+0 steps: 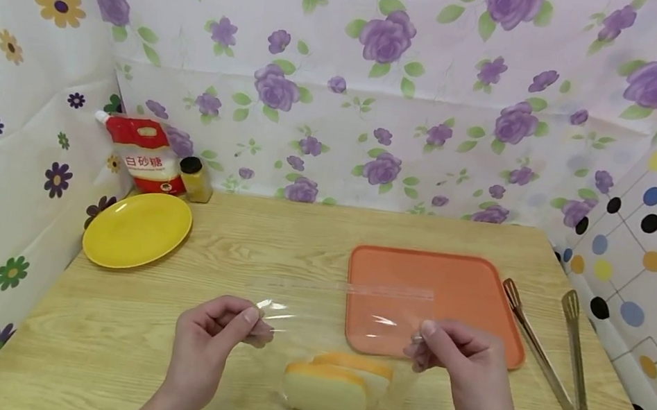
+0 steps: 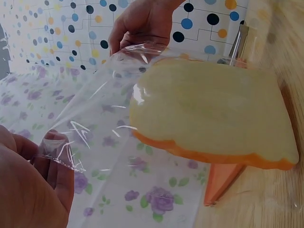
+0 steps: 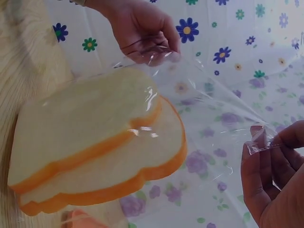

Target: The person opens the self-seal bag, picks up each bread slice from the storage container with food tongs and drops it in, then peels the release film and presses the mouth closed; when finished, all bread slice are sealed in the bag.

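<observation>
Two slices of bread [image 1: 324, 391], pale with orange-brown crust, stand inside a clear plastic bag [image 1: 319, 316] low in the middle of the head view. My left hand [image 1: 211, 336] pinches the bag's left edge between thumb and fingers. On the other side my right hand [image 1: 463, 367] pinches the right edge. Between the hands the film is stretched wide, its top strip lying toward the back over the tray. Both wrist views show the bread slices [image 2: 213, 109] through the film, with the crumpled corner of the bag [image 3: 260, 138] in the right fingers.
An orange tray [image 1: 433, 269] lies behind the bag, and metal tongs [image 1: 551, 369] spread open beside it on the right. At the back left are a yellow plate [image 1: 138, 231], a red-and-white sugar bag [image 1: 146, 158] and a small black-capped yellow jar [image 1: 196, 181]. Patterned cloth walls surround the table.
</observation>
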The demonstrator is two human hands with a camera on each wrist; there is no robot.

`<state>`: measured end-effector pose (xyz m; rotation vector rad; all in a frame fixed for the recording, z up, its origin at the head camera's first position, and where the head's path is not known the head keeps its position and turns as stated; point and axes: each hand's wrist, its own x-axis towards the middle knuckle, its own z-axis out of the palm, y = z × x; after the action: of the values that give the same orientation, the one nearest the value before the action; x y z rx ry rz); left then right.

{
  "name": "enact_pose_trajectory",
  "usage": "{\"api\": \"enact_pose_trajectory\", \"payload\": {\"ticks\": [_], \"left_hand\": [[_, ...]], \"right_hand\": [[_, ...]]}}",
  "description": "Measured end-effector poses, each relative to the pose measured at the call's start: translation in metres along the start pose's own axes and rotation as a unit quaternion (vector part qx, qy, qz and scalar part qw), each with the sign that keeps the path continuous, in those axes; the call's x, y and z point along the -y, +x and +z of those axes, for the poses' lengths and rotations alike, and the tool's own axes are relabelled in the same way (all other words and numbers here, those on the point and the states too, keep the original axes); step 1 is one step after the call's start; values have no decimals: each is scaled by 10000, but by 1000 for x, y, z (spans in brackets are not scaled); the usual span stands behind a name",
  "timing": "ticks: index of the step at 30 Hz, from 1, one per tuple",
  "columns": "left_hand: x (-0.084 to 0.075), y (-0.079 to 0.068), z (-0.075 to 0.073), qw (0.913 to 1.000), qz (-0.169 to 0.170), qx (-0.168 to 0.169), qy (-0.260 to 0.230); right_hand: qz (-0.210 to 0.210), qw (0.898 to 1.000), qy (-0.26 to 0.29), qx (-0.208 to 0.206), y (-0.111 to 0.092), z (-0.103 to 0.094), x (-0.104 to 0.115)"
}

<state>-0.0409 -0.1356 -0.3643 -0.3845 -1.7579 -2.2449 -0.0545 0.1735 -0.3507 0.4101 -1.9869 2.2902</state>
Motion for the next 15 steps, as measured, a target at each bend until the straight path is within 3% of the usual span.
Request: {"api": "enact_pose_trajectory", "payload": {"ticks": [3, 7, 11, 13, 15], "left_hand": [[1, -2, 2, 9997, 107, 114, -185], [2, -3, 6, 9994, -61, 252, -245], [2, -2, 9, 9993, -223, 229, -203], [2, -1, 11, 9993, -294, 197, -153], [1, 0, 13, 9991, -357, 187, -94]], "right_hand": [[-43, 9997, -8, -226, -1, 3, -2], [16, 9973, -204, -709, -2, 6, -3], [-89, 9875, -1214, -999, -2, 7, -6], [-615, 9721, -1964, -1121, 0, 7, -9], [-1668, 9344, -2820, -1398, 3, 11, -10]]}}
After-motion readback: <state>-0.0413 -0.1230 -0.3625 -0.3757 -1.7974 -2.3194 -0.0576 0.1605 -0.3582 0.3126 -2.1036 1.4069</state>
